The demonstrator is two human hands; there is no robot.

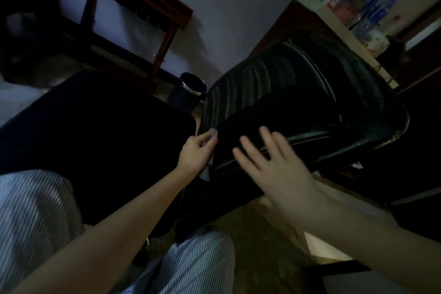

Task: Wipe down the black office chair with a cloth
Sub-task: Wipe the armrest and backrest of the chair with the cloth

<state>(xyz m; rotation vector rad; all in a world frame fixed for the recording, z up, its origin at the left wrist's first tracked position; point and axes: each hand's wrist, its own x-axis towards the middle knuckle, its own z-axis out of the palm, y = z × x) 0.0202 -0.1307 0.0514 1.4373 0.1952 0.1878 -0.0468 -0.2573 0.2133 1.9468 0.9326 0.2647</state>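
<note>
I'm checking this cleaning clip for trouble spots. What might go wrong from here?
1. The room is dim and the black chair is ribbed, so dirt in the grooves may be missed.
2. The left hand holds the cloth bunched small at the chair's edge, so each pass may cover little.
3. The worn patch on the rim might snag the cloth.

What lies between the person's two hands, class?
Only a dark strip of the black office chair, seen in the head view. The left hand holds the cloth at its edge; the right hand is spread open.
</note>
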